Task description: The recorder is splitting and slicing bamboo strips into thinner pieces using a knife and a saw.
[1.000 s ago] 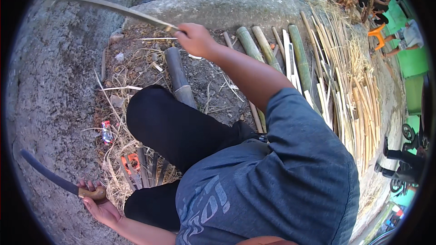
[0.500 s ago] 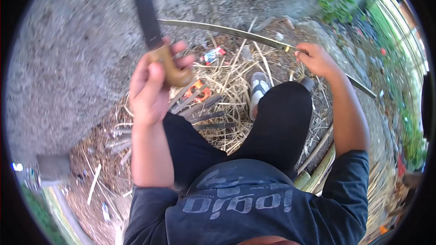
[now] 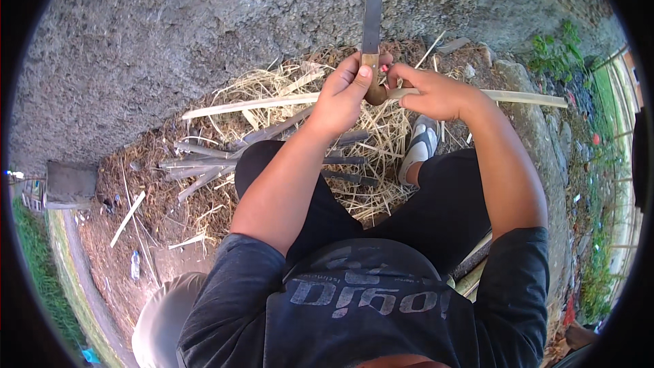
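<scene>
My left hand [image 3: 340, 99] is wrapped round the curved wooden handle [image 3: 373, 92] of a machete, whose long dark blade [image 3: 373, 10] points away from me. Close beside it, my right hand [image 3: 436, 92] pinches a long, pale bamboo strip [image 3: 524, 98] near the handle's hooked end. The strip lies crosswise, with its left part passing behind my left hand. Its exact contact with the machete handle is hidden by my fingers.
Pale shavings [image 3: 368, 194] cover the ground around my sandalled foot [image 3: 419, 150]. Several dark split bamboo pieces [image 3: 204, 162] lie left of my knees. A rough grey wall [image 3: 204, 34] rises ahead. Bottom left are a plastic bottle [image 3: 135, 266] and a rounded beige cloth shape [image 3: 163, 324].
My left hand has brought the machete rightward, its blade now pointing straight away. Both hands are now close together. The bamboo strip now lies nearly level, with its pale face showing.
</scene>
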`<state>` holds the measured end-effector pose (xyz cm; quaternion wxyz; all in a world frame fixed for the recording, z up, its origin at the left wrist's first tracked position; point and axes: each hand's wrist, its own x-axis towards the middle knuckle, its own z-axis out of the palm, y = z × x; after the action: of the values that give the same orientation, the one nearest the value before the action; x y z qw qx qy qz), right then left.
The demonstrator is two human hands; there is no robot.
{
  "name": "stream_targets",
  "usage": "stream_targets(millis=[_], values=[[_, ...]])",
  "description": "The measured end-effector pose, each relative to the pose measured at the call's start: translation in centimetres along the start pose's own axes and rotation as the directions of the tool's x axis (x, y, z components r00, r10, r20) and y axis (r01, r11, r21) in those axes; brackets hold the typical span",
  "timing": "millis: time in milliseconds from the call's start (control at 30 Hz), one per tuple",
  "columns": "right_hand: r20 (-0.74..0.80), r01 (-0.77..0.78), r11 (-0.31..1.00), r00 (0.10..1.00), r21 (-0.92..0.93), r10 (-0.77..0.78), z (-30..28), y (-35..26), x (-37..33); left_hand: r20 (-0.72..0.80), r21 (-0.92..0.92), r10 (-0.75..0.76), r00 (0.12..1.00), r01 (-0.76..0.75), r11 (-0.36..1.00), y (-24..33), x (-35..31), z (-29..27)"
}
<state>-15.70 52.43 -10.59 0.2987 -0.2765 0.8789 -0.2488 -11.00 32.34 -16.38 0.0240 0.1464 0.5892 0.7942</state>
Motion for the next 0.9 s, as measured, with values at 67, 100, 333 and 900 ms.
stream_targets(millis=[67, 100, 333, 900], values=[[0.020, 0.025, 0.999, 0.999, 0.021, -0.026, 0.5, -0.2, 1.6, -0.036, -0.041, 0.006, 0.999, -0.007, 0.999, -0.8, -0.1, -0.7], [0.009, 0.028, 0.997, 1.000, 0.067, -0.028, 0.7, -0.2, 2.0, -0.042, -0.042, 0.014, 0.999, -0.016, 0.999, -1.1, -0.2, -1.0], [-0.297, 0.096, 0.974, 0.942, -0.205, -0.155, 3.5, -0.7, 4.5, -0.099, -0.131, -0.044, 0.994, 0.031, 0.991, -3.9, 0.0, -1.2], [-0.261, -0.043, 0.969, 0.959, 0.242, 0.108, 2.8, 3.2, 4.8, 0.101, 0.916, 0.039, 0.994, -0.077, -0.394, 3.9, 0.3, -8.9]])
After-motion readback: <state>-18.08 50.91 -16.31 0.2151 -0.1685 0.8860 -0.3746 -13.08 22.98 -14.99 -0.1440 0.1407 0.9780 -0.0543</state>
